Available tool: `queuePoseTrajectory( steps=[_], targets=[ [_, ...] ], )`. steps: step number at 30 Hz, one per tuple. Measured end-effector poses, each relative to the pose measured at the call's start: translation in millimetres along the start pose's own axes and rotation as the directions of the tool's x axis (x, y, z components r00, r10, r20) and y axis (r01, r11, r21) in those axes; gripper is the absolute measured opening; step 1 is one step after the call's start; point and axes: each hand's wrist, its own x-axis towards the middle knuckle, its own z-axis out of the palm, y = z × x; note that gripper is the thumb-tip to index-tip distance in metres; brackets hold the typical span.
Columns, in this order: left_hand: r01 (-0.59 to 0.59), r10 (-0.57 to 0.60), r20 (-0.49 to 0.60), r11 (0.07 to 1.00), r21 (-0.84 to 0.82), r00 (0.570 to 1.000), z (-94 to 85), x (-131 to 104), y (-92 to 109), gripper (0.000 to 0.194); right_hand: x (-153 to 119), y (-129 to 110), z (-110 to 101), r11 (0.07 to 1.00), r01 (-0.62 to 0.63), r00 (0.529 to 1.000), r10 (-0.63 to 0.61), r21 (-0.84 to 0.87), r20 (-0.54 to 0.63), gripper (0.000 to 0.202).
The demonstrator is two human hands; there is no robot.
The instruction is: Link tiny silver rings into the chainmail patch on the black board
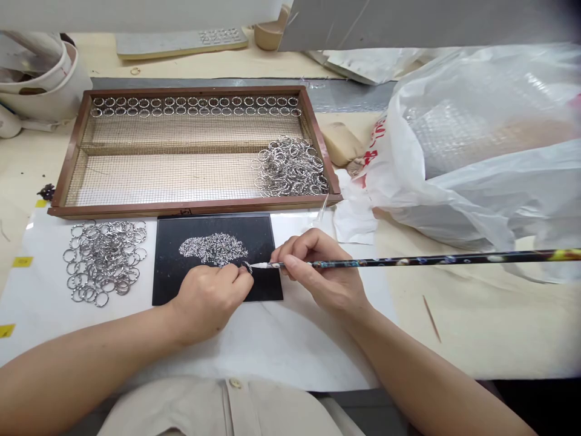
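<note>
My left hand [213, 297] is closed and pinches a small ring [246, 266] over the right part of a black mat [272, 287]. In my right hand [324, 275] is a long, thin stick with a dark patterned shaft [408, 260] and a pale tapered tip. That tip meets the ring at my left fingertips. Behind my left hand, many tiny shiny beads or stones [213, 247] lie heaped on the mat. A pile of silver rings [106, 260] sits on the white sheet to the left of the mat.
A wooden-framed mesh tray [195, 211] stands behind the mat, with two rows of rings [180, 102] along its back and a ring heap [293, 166] at its right. A plastic bag [454, 157] bulges at the right. White tubs [68, 85] stand back left; a toothpick [431, 318] lies right.
</note>
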Motion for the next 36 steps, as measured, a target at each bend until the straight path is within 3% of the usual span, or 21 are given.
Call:
queuePoseTrajectory(
  steps=[26, 36],
  targets=[
    [0.0, 0.0, -0.012, 1.0, 0.011, 1.0, 1.1, -0.3, -0.4, 0.016, -1.1, 1.0, -1.4, 1.0, 0.008, 1.0, -0.008, -0.021, 0.004, 0.017],
    [-0.003, 0.003, -0.014, 1.0, 0.019, 1.0, 1.1, 0.5, 0.1, 0.015, 6.5, 6.4, 3.2, 0.967, -0.056, 0.991, 0.024, -0.249, -0.129, 0.018]
  ],
)
